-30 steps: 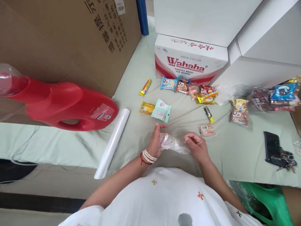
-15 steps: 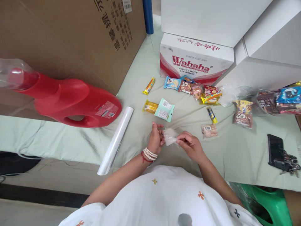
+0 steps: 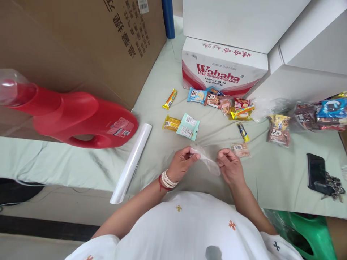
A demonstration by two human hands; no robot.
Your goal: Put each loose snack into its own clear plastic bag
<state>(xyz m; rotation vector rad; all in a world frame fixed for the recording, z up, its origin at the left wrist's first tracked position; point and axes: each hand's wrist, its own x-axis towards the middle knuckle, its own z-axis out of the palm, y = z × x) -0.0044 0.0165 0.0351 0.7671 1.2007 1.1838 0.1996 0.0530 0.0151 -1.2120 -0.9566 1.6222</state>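
Note:
A small clear plastic bag (image 3: 207, 159) is stretched between my two hands just above the pale green cloth (image 3: 81, 169). My left hand (image 3: 182, 163), with a bead bracelet at the wrist, pinches the bag's left edge. My right hand (image 3: 230, 167) pinches its right edge with curled fingers. A mint green snack packet (image 3: 188, 126) and a yellow packet (image 3: 170, 123) lie just beyond my left hand. A pinkish packet (image 3: 240, 149) lies just beyond my right hand.
A roll of clear film (image 3: 131, 163) lies left of my hands, beside a red detergent jug (image 3: 81, 121) on its side. Several snack packets (image 3: 225, 104) sit before a Wahaha box (image 3: 222, 70). More snacks (image 3: 317, 115), a black phone (image 3: 316, 170) with keys lie right. A cardboard box (image 3: 81, 39) stands at left.
My hands have spread apart, pulling the plastic bag open between them. The left hand has turned from upright to a downward pinch.

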